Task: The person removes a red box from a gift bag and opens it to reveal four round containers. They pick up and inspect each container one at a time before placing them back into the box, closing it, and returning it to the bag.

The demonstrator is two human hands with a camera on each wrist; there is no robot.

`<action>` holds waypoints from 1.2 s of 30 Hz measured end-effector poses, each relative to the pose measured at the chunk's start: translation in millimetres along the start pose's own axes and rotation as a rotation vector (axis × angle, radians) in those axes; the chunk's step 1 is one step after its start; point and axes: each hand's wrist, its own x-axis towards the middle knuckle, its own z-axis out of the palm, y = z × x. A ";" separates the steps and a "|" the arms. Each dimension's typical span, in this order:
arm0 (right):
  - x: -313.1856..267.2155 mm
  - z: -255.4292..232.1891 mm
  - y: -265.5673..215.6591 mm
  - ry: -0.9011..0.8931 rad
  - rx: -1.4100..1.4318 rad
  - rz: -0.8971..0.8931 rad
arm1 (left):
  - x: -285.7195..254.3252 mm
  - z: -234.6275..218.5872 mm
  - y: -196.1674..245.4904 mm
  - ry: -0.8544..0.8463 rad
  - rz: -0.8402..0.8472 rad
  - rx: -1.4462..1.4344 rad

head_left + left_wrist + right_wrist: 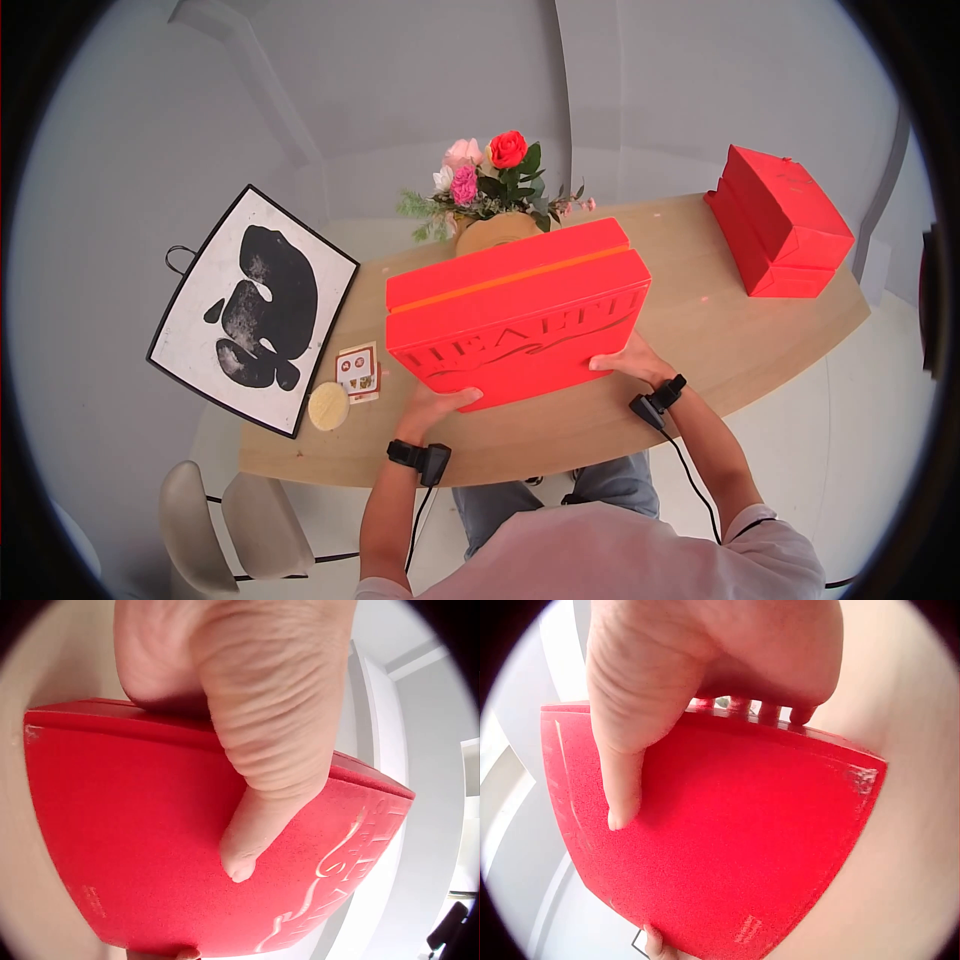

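Note:
A large red box (520, 335) with raised lettering and a wavy line on its front face stands tilted in both hands at the middle of the table. An orange seam (510, 278) runs along its top. My left hand (432, 408) grips the box's lower left side, its thumb lying across the front face; in the left wrist view the other fingers are hidden behind the edge. On the opposite side, my right hand (632, 362) holds the box, thumb on the front. Its fingertips curl over the box's side in the right wrist view.
Behind the box is a flower arrangement (487, 180) in a round tan vase (495, 230). Another red box (785, 225) sits at the table's right end. Leftward are a black-framed ink picture (265, 300), small cards (358, 372) and a round pale disc (328, 406). Chairs (262, 525) stand front left.

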 end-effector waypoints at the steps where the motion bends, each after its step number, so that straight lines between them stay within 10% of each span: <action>1: -0.2 -1.6 4.9 -0.009 -0.032 0.018 | -0.5 0.7 -6.1 -0.002 -0.002 0.000; 7: -11.8 -4.4 22.2 0.067 0.033 0.125 | -1.6 6.5 -18.8 -0.065 -0.035 0.063; 11: -8.0 -40.5 66.7 -0.101 0.363 0.210 | -8.6 46.3 25.9 0.080 0.365 0.189; 18: -6.3 -77.5 91.5 -0.058 0.835 -0.148 | -12.2 96.8 104.3 0.181 0.590 0.539; 28: -4.4 -73.7 83.4 -0.139 0.967 -0.269 | -21.8 133.4 139.8 0.191 0.598 0.737; 36: -9.6 -58.0 64.0 0.126 0.869 -0.102 | -3.6 92.0 91.8 0.192 0.534 0.291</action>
